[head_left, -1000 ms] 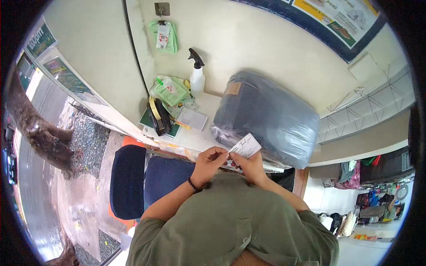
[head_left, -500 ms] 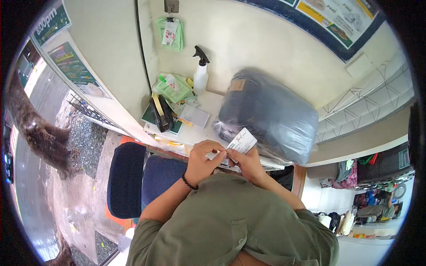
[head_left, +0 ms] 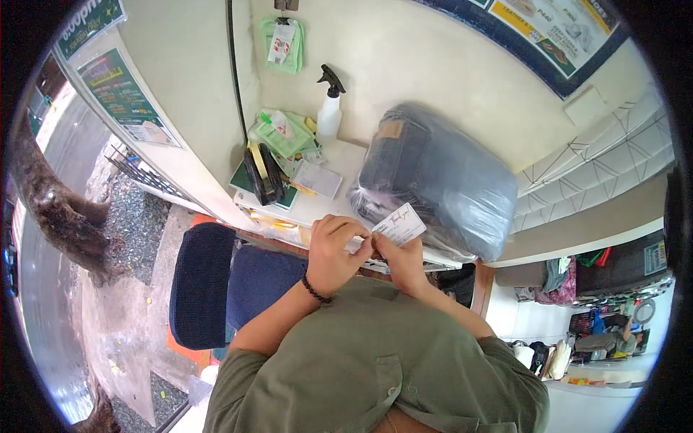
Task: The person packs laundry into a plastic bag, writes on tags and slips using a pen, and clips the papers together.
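Note:
My right hand (head_left: 404, 263) grips a white card (head_left: 399, 224) with "Thank you" written on it, between thumb and fingers. Close beside it, my left hand (head_left: 336, 244), with a dark beaded bracelet (head_left: 315, 289) at the wrist, is pinched near the card's lower left corner. Whatever lies between its fingertips is too small to make out. Just beyond the card, a clear plastic-wrapped bundle of folded dark clothes (head_left: 440, 180) rests on the white counter (head_left: 346, 162).
To the left on the counter are a black tape dispenser (head_left: 264, 175), a notepad (head_left: 316, 179), green packets (head_left: 284, 133) and a white spray bottle (head_left: 329, 115). A dark blue chair (head_left: 202, 285) stands at my left. Farther right, a person (head_left: 613, 340) appears among hung and stacked items.
My view has shifted slightly. The card has turned a little and shows more of its face, while my left fingers stay pinched beside it.

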Demonstrator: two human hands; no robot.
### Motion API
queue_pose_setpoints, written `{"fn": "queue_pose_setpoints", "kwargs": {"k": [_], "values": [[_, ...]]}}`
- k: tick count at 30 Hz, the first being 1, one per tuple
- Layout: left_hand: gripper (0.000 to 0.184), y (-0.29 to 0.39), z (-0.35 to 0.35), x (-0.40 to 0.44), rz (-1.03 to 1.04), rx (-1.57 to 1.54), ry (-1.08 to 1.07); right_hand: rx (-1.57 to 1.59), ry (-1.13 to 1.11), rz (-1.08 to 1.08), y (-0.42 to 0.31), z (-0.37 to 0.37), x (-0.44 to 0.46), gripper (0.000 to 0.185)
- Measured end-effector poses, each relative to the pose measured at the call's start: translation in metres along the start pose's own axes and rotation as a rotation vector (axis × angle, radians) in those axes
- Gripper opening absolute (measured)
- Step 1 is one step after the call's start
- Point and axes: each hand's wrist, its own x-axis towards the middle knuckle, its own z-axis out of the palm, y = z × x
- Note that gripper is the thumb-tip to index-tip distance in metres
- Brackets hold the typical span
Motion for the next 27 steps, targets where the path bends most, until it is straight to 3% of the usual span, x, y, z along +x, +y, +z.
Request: {"fn": "queue_pose_setpoints", "kwargs": {"k": [16, 19, 21, 24, 26, 27], "values": [[0.014, 0.003, -0.001, -0.008, 0.009, -0.111, 0.091, -0.150, 0.001, -0.124, -0.005, 0.013, -0.013, 0.007], [0.012, -0.004, 0.001, -0.013, -0.052, -0.186, 0.051, -0.027, -0.065, 0.082, -0.009, 0.009, -0.011, 0.011], [0.009, -0.008, -0.001, -0.016, -0.222, -0.376, -0.039, 0.184, -0.127, 0.298, -0.009, 0.004, -0.006, 0.016], [0.004, -0.021, 0.003, -0.024, -0.477, -0.676, -0.104, 0.164, -0.144, 0.268, 0.002, -0.003, 0.003, 0.029], [0.003, -0.030, 0.005, -0.030, -0.571, -0.776, -0.133, -0.224, 0.144, -0.256, -0.004, 0.009, -0.002, 0.031], [0.004, -0.032, 0.003, -0.031, -0.580, -0.774, -0.152, -0.463, 0.127, -0.458, -0.011, 0.010, -0.003, 0.032]]}}
